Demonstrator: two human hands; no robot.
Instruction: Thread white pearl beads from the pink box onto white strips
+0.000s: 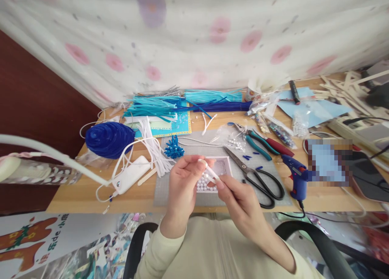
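A short white pipe cleaner [212, 172] is stretched between my hands. My left hand [186, 181] pinches its upper end, which looks bent or looped. With thumb and fingers closed, my right hand [238, 194] grips the lower end. Just beneath is a white tray [230, 169] of white pearl beads [203, 185], partly hidden by my hands. A blue looped pipe-cleaner flower [174, 148] sits left of the tray, near a bundle of white pipe cleaners [155, 149]. Black-handled scissors [247, 171] rest open on the grey mat [166, 192], right of my right hand.
Blue-handled pliers [261, 143] and a blue glue gun [296, 175] lie to the right, near a phone [367, 173]. Turquoise pipe cleaners [153, 107] fill the back. On the left are a dark blue roll [109, 139], a white power bank [132, 175] and a lamp arm [60, 151].
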